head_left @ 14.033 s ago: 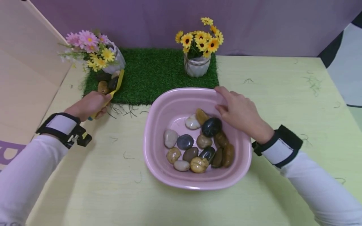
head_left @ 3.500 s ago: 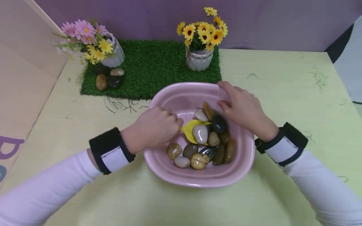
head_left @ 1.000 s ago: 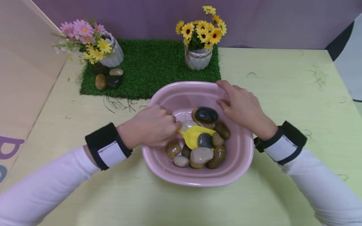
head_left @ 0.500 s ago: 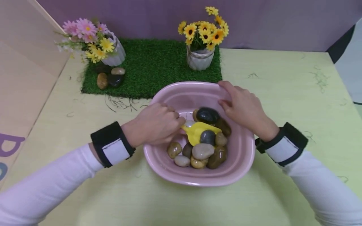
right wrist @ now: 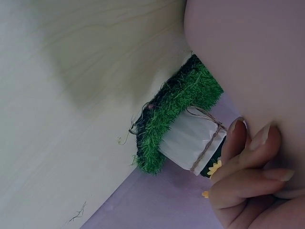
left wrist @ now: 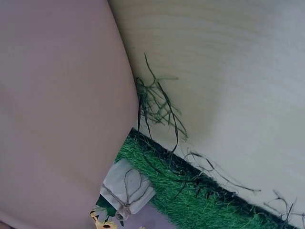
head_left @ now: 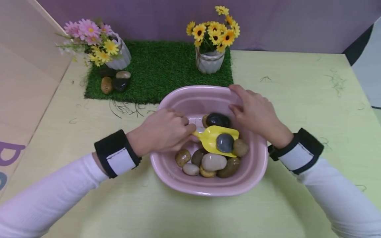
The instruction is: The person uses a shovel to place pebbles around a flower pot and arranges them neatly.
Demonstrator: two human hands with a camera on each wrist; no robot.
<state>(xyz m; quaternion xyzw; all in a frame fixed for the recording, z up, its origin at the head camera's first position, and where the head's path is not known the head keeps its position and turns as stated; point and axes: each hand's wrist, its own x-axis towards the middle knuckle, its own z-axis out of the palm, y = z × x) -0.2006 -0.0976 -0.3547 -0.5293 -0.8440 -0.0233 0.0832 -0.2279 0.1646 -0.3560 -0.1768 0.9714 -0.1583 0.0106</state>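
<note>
The left hand [head_left: 162,132] grips the yellow scoop [head_left: 215,138] – a grey stone [head_left: 224,142] rides it above the pink basin [head_left: 190,185]; right fingers [head_left: 238,96] pinch the rim – the lift is best kept level and slow

A small yellow scoop [head_left: 215,139] is sitting level above the middle of the frame, its handle pointing left and its blade carrying a round grey stone [head_left: 224,142]. Under it, a pink basin [head_left: 178,178] is resting at lower centre, holding a heap of smooth brown, black and pale pebbles [head_left: 213,162].
</note>
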